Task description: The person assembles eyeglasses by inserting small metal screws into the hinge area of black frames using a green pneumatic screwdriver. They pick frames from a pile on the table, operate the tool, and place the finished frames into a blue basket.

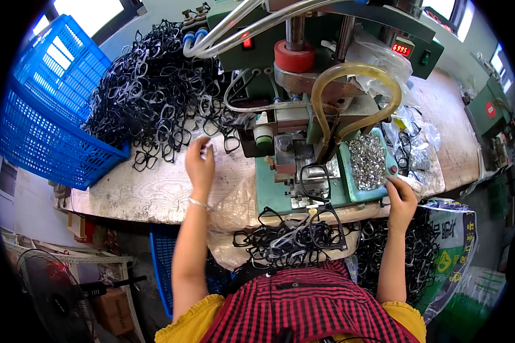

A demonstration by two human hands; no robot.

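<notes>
My left hand (201, 166) is raised over the worktable, close to the front of a heap of black glasses frames (166, 86). Its fingers are curled, with something whitish at the tips; what they hold, if anything, I cannot make out. At the near right corner of a green tray (348, 180) of small shiny metal parts (367, 162), my right hand (403, 201) has its thumb and fingers drawn together. Anything between them is too small to name. One black glasses frame (329, 197) sits at the press (294, 151), touched by neither hand.
More black frames (286, 237) lie at the table's front edge, before my apron. Blue plastic baskets (51, 137) stand at the left. A looped yellowish hose (357, 68) hangs before the press. A printed sack (449, 246) and a fan (54, 291) flank the table below.
</notes>
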